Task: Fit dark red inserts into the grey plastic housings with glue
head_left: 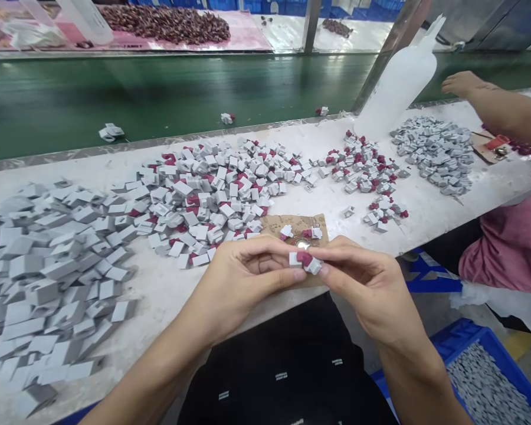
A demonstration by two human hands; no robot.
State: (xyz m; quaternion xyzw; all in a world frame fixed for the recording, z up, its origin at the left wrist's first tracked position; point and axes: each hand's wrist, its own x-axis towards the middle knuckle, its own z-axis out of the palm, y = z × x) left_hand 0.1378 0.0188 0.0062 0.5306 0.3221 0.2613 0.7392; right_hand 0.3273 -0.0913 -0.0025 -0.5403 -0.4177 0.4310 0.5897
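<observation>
Between the fingertips of both hands is a small grey and dark-red plastic part point(304, 260). My left hand point(252, 271) pinches its left grey end, and my right hand point(358, 277) pinches the right end. Just behind the fingers lies a brown cardboard piece point(287, 222) with two grey-red parts and a small round shiny object point(302, 242) on it. A heap of grey-red parts point(221, 183) spreads behind and left of my left hand. Larger grey blocks point(48, 277) are piled at the far left.
Beyond the white table point(159, 301) runs a green conveyor point(181, 88) carrying a few parts. A white bottle point(398, 82) stands near a metal post. On the right are more piles, a co-worker's arm point(504, 109) and, lower down, a blue crate point(482, 336) of grey parts.
</observation>
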